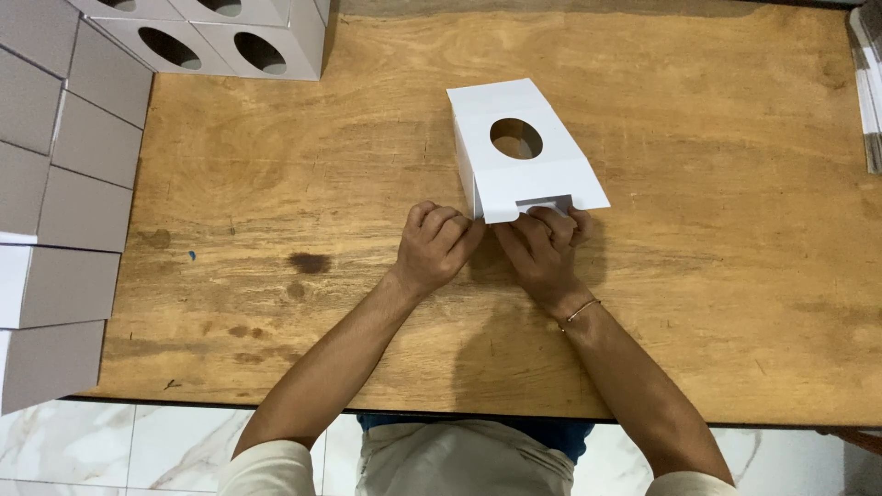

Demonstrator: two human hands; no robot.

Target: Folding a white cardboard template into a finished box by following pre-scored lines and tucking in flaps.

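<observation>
Two hands point(491, 243) hide box point(519, 152) flap

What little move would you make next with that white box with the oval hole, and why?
Probably press the near flap inward. The white cardboard box with an oval hole lies on the wooden table, both the left hand and right hand pinch its near edge, and that end looks open.

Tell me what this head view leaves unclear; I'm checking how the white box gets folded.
- Near end of the white carton: covered by the left hand and right hand, so the flap's state is hidden.
- Inside the carton: only darkness shows through the oval hole.
- Stack at the right edge: cut off by the frame.
</observation>
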